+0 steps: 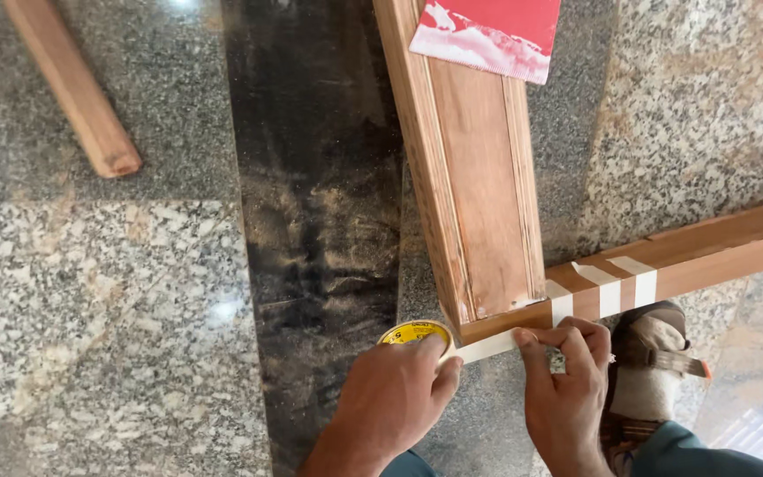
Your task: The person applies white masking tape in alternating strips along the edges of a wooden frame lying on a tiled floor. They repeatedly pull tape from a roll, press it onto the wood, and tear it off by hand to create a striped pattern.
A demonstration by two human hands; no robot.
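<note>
We grip the tape roll (414, 336) in our closed left hand (395, 397) at the frame corner (487, 322), right hand (567, 389) pinching the strip (487, 347) vs the lower wood rail (708, 252) — keep it taut & flat, press w/ the thumb as we wrap.

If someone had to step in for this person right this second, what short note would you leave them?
Left hand: grips the yellow-cored roll of pale masking tape.
Right hand: pinches the pulled-out tape strip against the corner joint of the brown wooden frame on the granite floor.
Done: three tape bands wrap the right-hand rail.
Left: press this strip down and tear it off.
</note>
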